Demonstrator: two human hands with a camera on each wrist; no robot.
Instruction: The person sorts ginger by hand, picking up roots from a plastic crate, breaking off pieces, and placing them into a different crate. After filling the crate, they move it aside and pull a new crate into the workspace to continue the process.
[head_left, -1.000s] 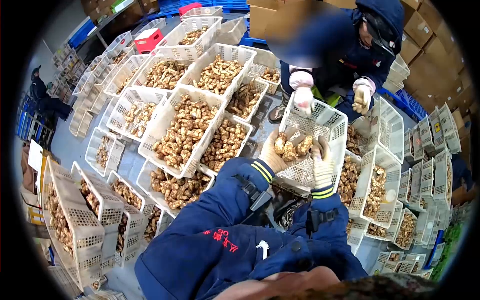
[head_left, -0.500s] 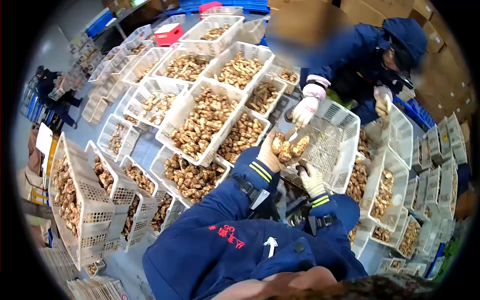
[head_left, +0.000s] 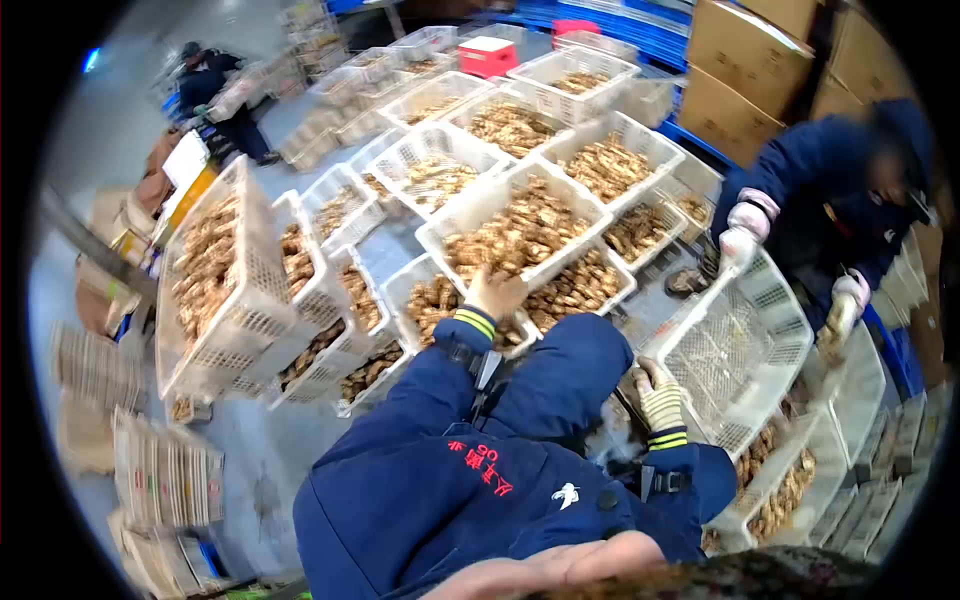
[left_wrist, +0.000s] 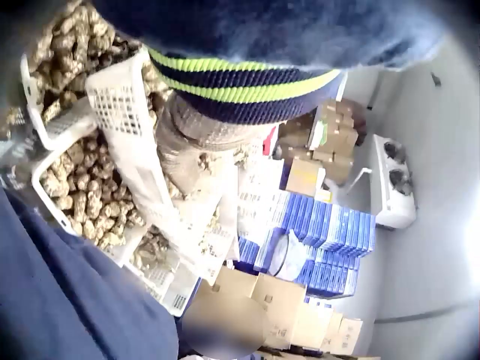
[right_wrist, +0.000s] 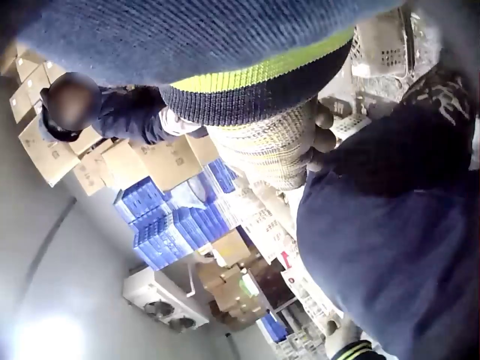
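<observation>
My gloved left hand [head_left: 495, 293] reaches over the near rim of a white plastic crate [head_left: 566, 262] heaped with knobbly brown tubers [head_left: 525, 228]. Its fingertips lie at the tubers; in the left wrist view the glove [left_wrist: 196, 142] hides what they do, so I cannot tell whether they grip any. In a striped knit glove with dark fingertips, my right hand [head_left: 658, 398] hangs loosely curled by the near left side of another white crate [head_left: 722, 350], whose mesh floor shows bare. The right wrist view shows that glove [right_wrist: 262, 146] close to my dark blue trouser leg [right_wrist: 382, 217].
Opposite me, a person [head_left: 830, 190] in dark blue has one gloved hand [head_left: 742, 240] at the far rim of the bare crate. Stacked tuber crates [head_left: 215, 300] stand at left, more at right. Behind are cardboard boxes [head_left: 745, 60] and blue pallets [head_left: 610, 25].
My left hand has carried a few tubers leftward from the bare crate to the heaped crate. The right hand stays by the bare crate's near side. The head view has turned left.
</observation>
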